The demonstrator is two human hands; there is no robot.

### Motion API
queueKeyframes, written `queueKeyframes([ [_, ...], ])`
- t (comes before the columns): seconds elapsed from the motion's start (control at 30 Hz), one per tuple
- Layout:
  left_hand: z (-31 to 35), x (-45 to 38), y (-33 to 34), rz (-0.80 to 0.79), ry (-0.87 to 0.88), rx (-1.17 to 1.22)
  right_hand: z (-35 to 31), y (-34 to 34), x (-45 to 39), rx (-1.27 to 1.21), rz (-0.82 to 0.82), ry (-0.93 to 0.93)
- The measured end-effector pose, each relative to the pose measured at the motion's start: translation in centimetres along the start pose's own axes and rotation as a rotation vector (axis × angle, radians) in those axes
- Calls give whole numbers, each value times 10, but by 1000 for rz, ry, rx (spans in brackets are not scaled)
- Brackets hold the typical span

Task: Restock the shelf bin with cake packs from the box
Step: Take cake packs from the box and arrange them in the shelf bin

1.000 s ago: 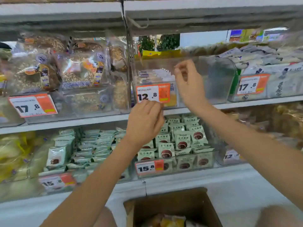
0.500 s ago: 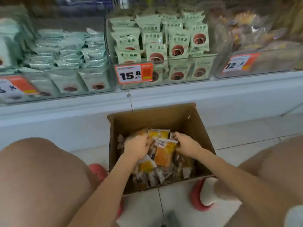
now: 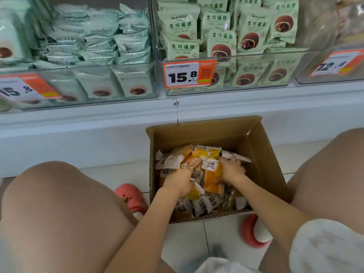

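An open cardboard box (image 3: 264, 154) stands on the floor between my knees, below the shelf. It holds several orange, yellow and white cake packs (image 3: 211, 178). Both hands are down inside it. My left hand (image 3: 180, 182) grips packs on the left of the heap, fingers curled into them. My right hand (image 3: 231, 168) grips the orange and white packs from the right side. Together the hands squeeze a bunch of packs between them. The bin being restocked is out of view above.
The lowest shelf's clear bins (image 3: 256, 75) hold green packs with brown cakes, behind orange price tags (image 3: 189, 74) reading 15.8. My bare knees flank the box. Pink clogs (image 3: 131, 198) rest on the white tiled floor at either side.
One second ago both hands were up at the clear bin on the upper shelf. They have come down into the box, and now close tighter round a bunch of packs.
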State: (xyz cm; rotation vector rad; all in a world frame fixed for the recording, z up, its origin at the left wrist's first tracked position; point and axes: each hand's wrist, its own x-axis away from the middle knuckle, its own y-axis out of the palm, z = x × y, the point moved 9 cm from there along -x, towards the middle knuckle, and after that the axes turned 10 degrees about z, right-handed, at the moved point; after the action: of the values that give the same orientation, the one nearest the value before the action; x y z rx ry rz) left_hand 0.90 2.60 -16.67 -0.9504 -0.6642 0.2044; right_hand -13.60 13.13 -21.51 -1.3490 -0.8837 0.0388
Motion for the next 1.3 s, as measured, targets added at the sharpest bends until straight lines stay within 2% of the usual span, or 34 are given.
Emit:
queueKeyframes([
  [0.17, -12, -6, -13, -19, -22, 83, -6, -14, -1, 154, 198, 10],
  [0.23, -20, -9, -21, 6, -64, 142, -12, -16, -4, 117, 167, -71],
  [0.33, -19, -9, -25, 46, -115, 240, -18, -17, 5, -87, 4, -168],
  [0.4, -11, -5, -21, 32, -113, 285, -15, -23, 15, -217, -23, -161],
  [0.47, -5, -2, -18, 39, -111, 318, -5, -24, 28, -356, -62, -97],
  [0.57, -2, 6, -25, 105, -186, 471, 20, -34, 50, -724, -61, 59],
  [0.67, 1, 19, -30, 132, -324, 721, 35, -59, 73, -1225, -35, 119],
  [0.73, 23, 33, -26, -1, -350, 971, 31, -76, 90, -1470, -73, 79],
  [0.8, 48, 41, -24, -111, -321, 1203, 22, -89, 107, -1603, -131, 33],
  [0.9, 73, 49, -45, -35, -239, 1454, 16, -102, 122, -1619, -158, -7],
  [0.97, 83, 56, -63, 60, -157, 1401, 23, -118, 127, -1546, -68, -24],
  [1.1, 104, 72, -88, 136, -28, 1213, 42, -163, 134, -1544, 279, -87],
  [1.2, 118, 76, -101, 156, -81, 1308, 53, -188, 142, -1529, 579, -157],
  [1.3, 125, 66, -113, 228, -237, 1325, 60, -209, 146, -1429, 897, -152],
])
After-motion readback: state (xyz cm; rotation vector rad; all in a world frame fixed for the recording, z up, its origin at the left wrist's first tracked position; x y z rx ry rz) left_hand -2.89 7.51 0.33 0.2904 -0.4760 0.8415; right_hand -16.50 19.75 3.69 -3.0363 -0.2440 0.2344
